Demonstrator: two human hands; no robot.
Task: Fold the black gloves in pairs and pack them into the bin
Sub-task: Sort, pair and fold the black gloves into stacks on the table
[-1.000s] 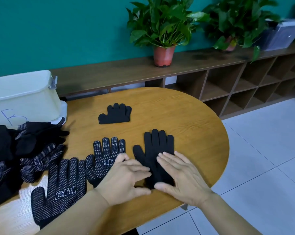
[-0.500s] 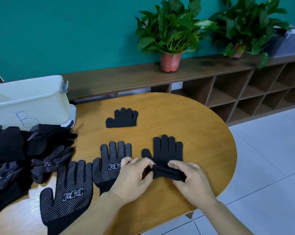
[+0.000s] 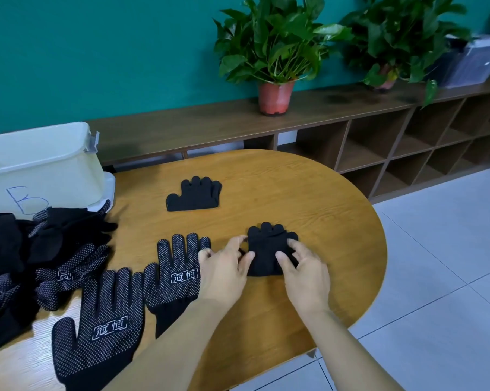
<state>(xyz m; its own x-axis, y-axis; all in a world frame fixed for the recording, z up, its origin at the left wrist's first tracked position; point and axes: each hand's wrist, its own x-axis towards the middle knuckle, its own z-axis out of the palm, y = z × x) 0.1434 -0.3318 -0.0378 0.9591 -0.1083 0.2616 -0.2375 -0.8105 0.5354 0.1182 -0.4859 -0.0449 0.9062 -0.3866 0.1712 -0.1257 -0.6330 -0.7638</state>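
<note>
A plain black glove pair [image 3: 266,253] lies near the middle of the round wooden table [image 3: 308,193], its cuff end folded up over the palm so only the fingertips show at the top. My left hand [image 3: 224,268] pinches its left edge. My right hand [image 3: 304,273] grips its right side, thumb on top. Another folded black pair [image 3: 194,194] rests farther back. Two dotted black gloves [image 3: 179,268] [image 3: 102,330] lie flat, palm up, left of my hands. A pale bin [image 3: 40,165] marked with a blue letter stands at the back left.
A heap of loose black gloves [image 3: 40,249] covers the table's left side in front of the bin. The table's rounded edge drops to a tiled floor [image 3: 435,277] on the right. A low wooden shelf [image 3: 351,108] with potted plants [image 3: 274,52] runs along the green wall.
My hands went from lying flat on the plain glove pair to lifting its cuff and folding it up over the fingers. The pair is now half as long.
</note>
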